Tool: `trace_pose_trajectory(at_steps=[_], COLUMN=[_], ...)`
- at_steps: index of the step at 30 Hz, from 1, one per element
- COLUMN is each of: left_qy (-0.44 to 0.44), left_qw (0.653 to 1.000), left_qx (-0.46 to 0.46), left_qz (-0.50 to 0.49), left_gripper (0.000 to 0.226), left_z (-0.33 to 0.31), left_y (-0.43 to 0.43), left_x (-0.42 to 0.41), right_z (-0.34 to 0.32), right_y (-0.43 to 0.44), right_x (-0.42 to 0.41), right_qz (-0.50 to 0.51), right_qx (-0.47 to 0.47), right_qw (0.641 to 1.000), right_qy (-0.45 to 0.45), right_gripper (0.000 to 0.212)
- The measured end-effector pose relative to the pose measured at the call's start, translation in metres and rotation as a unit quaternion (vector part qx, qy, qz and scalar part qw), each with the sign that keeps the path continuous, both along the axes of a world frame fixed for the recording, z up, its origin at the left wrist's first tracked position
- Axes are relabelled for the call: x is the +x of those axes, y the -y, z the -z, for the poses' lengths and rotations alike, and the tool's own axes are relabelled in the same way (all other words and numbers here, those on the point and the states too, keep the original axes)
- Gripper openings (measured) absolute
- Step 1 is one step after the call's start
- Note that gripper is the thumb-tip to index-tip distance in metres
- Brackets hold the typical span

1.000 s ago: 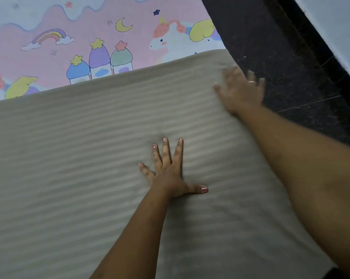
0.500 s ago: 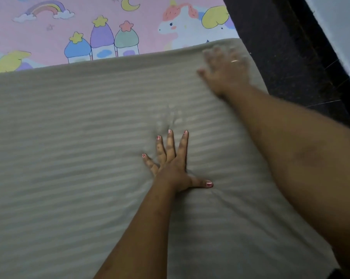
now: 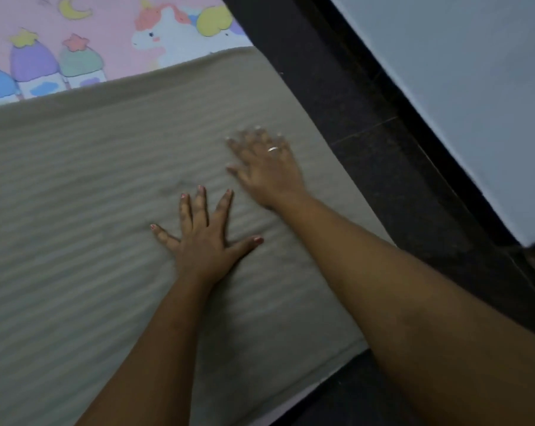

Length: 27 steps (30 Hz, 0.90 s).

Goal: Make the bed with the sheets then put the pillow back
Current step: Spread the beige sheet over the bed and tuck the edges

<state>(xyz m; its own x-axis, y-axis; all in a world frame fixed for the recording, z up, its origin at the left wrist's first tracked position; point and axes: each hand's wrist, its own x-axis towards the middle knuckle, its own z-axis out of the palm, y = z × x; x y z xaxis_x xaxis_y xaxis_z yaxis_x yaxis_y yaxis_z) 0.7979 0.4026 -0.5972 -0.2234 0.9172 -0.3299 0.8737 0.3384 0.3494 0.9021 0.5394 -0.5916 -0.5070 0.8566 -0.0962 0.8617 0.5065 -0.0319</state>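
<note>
The fingers (image 3: 201,204) of the left hand (image 3: 204,241) are straight and fanned apart. The thumb swings out toward 3 o'clock and the palm lies flat on the grey striped sheet (image 3: 75,210). At its 1 o'clock, close but not touching, the right hand (image 3: 267,173) also lies palm-down on the cloth. Its fingers (image 3: 253,139) are blurred, yet they read as extended and spread, pinching nothing, with a ring (image 3: 273,149) on one of them.

The sheet's stripes run roughly 9 to 3 o'clock, rising a little at the right. Its far edge climbs the same way to a far right corner. From there the right edge falls toward 5 o'clock alongside the dark floor (image 3: 337,103). How far the sheet runs toward 9 o'clock is cut off, so I cannot tell its long axis.

The corner lies at about 12 o'clock from the right fingertips, and the right edge at their 3 o'clock, both near. From the left hand the corner sits farther off, at 1 o'clock. So any smoothing toward the corner or edge likely falls to the right hand, while the left pins the cloth.

Beyond the far edge, at 11 to 12 o'clock, lies the pink printed sheet (image 3: 100,23). A pale wall (image 3: 444,87) stands at 2 o'clock, past the floor. The pillow is not in view.
</note>
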Motion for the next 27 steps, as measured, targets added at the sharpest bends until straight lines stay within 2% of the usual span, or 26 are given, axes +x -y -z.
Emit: trace_pose_trajectory(at_steps=[2, 4, 5, 6, 8, 10, 13, 14, 16, 18, 22, 24, 27], left_qy=[-0.025, -0.037, -0.039, -0.035, -0.017, -0.007, -0.007, -0.008, -0.004, 0.000, 0.005, 0.002, -0.016], left_qw=[0.997, 0.992, 0.991, 0.989, 0.988, 0.988, 0.988, 0.987, 0.985, 0.985, 0.984, 0.984, 0.986], left_qx=[0.048, 0.068, 0.072, 0.075, 0.083, 0.090, 0.090, 0.094, 0.097, 0.095, 0.093, 0.099, 0.108], left_qz=[0.052, 0.095, 0.111, 0.121, 0.128, 0.126, 0.126, 0.131, 0.141, 0.145, 0.150, 0.150, 0.129], left_gripper=[0.079, 0.074, 0.072, 0.071, 0.069, 0.068, 0.066, 0.064, 0.061, 0.060, 0.058, 0.056, 0.053], left_z=[0.000, -0.001, -0.001, -0.002, -0.002, -0.002, -0.002, -0.003, -0.007, -0.011, -0.016, -0.016, -0.015], left_y=[0.013, 0.027, 0.035, 0.042, 0.056, 0.069, 0.093, 0.100, 0.115, 0.127, 0.151, 0.165, 0.187], left_x=[0.005, 0.014, 0.019, 0.023, 0.031, 0.033, 0.031, 0.030, 0.027, 0.024, 0.014, 0.005, -0.015], right_z=[-0.008, -0.015, -0.018, -0.017, -0.011, -0.003, -0.003, -0.003, -0.009, -0.015, -0.022, -0.023, -0.022], right_y=[-0.012, -0.007, 0.003, 0.018, 0.062, 0.113, 0.140, 0.136, 0.123, 0.118, 0.136, 0.154, 0.189], right_x=[0.050, 0.087, 0.091, 0.088, 0.063, 0.032, 0.028, 0.041, 0.072, 0.102, 0.130, 0.121, 0.084], right_qz=[0.116, 0.255, 0.292, 0.286, 0.195, 0.104, 0.080, 0.078, 0.125, 0.219, 0.426, 0.437, 0.336], right_qx=[0.008, -0.005, 0.004, 0.028, 0.061, 0.033, -0.042, -0.033, -0.012, -0.010, -0.024, -0.009, 0.001], right_qw=[0.993, 0.966, 0.956, 0.958, 0.979, 0.993, 0.996, 0.996, 0.992, 0.976, 0.902, 0.898, 0.942], right_qy=[0.009, -0.031, -0.040, -0.027, -0.021, -0.035, -0.028, -0.015, 0.006, 0.009, -0.061, -0.054, -0.019], right_gripper=[0.056, 0.054, 0.055, 0.056, 0.060, 0.060, 0.057, 0.058, 0.059, 0.061, 0.064, 0.065, 0.065])
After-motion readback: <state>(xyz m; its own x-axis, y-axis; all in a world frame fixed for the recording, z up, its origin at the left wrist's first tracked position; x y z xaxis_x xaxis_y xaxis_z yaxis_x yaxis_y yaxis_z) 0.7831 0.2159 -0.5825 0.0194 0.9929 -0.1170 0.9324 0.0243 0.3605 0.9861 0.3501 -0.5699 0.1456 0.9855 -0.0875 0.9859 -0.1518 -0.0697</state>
